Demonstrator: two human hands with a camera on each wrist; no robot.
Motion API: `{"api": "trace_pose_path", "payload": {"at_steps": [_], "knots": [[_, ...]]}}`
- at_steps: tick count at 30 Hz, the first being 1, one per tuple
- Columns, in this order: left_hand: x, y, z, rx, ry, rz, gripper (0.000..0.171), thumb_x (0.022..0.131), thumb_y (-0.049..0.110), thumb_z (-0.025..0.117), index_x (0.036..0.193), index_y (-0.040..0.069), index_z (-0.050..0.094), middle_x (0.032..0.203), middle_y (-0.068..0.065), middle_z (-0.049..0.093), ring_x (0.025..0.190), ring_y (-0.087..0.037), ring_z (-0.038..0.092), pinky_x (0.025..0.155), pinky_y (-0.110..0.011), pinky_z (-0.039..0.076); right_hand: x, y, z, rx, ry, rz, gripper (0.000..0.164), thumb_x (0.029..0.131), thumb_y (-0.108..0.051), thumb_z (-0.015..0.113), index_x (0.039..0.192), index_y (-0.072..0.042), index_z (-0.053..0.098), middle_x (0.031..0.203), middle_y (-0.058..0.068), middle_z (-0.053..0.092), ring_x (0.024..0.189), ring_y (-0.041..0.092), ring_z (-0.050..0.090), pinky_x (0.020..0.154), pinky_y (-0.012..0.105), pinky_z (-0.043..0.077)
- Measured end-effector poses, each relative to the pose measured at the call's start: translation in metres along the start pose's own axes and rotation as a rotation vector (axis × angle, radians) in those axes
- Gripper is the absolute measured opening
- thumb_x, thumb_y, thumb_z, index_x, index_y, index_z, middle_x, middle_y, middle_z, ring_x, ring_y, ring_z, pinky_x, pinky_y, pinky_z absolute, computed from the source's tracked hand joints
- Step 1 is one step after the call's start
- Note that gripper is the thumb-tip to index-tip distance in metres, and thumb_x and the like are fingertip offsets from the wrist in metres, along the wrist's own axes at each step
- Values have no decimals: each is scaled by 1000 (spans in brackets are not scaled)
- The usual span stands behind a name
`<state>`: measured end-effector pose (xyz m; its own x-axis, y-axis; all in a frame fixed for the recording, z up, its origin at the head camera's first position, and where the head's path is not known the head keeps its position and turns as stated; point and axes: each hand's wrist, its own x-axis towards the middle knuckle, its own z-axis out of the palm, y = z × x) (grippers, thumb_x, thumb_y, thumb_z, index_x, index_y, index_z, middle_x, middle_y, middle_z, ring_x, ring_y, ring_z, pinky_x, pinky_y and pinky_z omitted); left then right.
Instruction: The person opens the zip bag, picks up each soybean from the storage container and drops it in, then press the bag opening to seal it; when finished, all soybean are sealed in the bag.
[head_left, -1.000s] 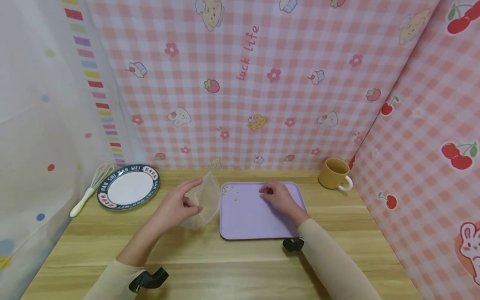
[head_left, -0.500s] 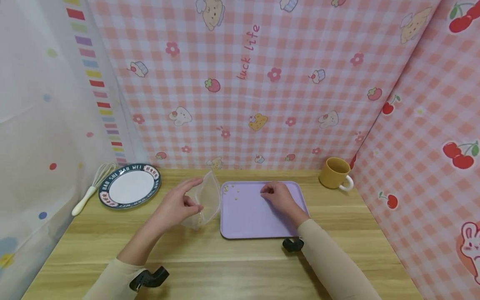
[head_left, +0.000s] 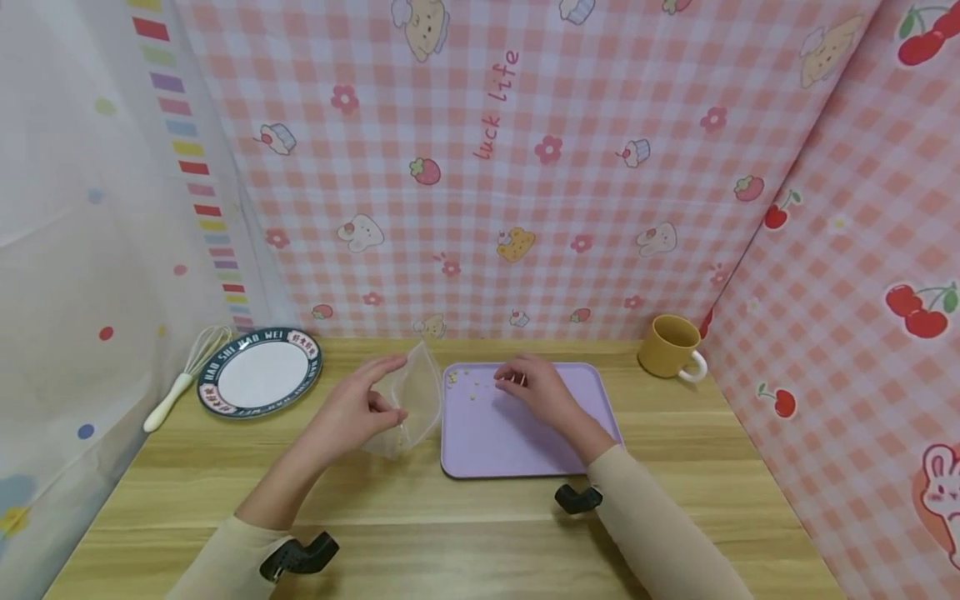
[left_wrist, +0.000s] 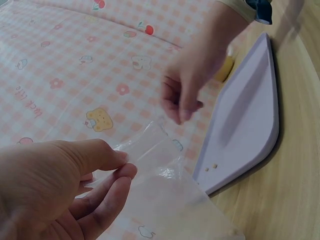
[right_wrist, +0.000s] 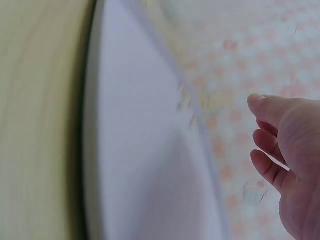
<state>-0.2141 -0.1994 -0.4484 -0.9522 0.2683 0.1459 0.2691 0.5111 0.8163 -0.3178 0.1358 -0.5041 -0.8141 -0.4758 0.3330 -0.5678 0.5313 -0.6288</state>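
My left hand [head_left: 356,412] pinches a clear plastic bag [head_left: 422,392] by its mouth, thumb and fingers at the rim; the bag gapes toward the tray. A few pale specks show low in the bag. My right hand [head_left: 536,392] is over the back of the lilac tray [head_left: 510,450], thumb and index fingertips close together, other fingers curled. I cannot tell whether something small sits between those fingertips. Small yellow kernels [head_left: 452,379] lie in the tray's back left corner, just left of the right hand. In the left wrist view, the right hand [left_wrist: 187,85] is beyond the bag mouth.
A white plate [head_left: 258,375] with a dark patterned rim lies at the back left, beside a whisk [head_left: 176,383] with a cream handle. At the back right stands a yellow mug [head_left: 666,346] with a white handle. Patterned cloth walls [head_left: 480,208] enclose the wooden table [head_left: 450,542].
After staying near the tray's back middle, my right hand has moved left, closer to the kernels and the bag. The left hand and bag have stayed in place.
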Motion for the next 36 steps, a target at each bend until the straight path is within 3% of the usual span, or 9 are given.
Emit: {"api": "trace_pose_path", "payload": {"at_steps": [10,19,28,36], "knots": [[1,-1,0,-6,-1,1,81,93,-3,86,165,6,49,170,-19,43,79,-15,74,67,-29,63,18,-63,8,127,69,-158,4,100,-5,82,104,-6,82,92,-1,70,80,13,63,70,29,57],[2,-1,0,-22,-14,-3,81,93,-3,86,166,6,49,169,-19,44,80,-16,74,67,-30,63,35,-95,23,141,62,-291,6,100,-5,82,106,-5,82,95,3,70,82,13,63,71,31,59],[1,1,0,-12,-20,-1,82,94,-3,85,166,6,48,171,-20,40,81,-15,75,70,-30,64,41,-108,29,97,26,-272,12,102,-5,80,114,-3,81,97,2,68,82,13,62,72,26,57],[0,2,0,-18,-18,-2,82,94,-3,85,166,6,48,171,-20,40,81,-16,75,69,-30,63,41,-109,30,108,13,-258,9,103,-5,79,111,-6,81,97,1,67,79,11,59,70,25,55]]}}
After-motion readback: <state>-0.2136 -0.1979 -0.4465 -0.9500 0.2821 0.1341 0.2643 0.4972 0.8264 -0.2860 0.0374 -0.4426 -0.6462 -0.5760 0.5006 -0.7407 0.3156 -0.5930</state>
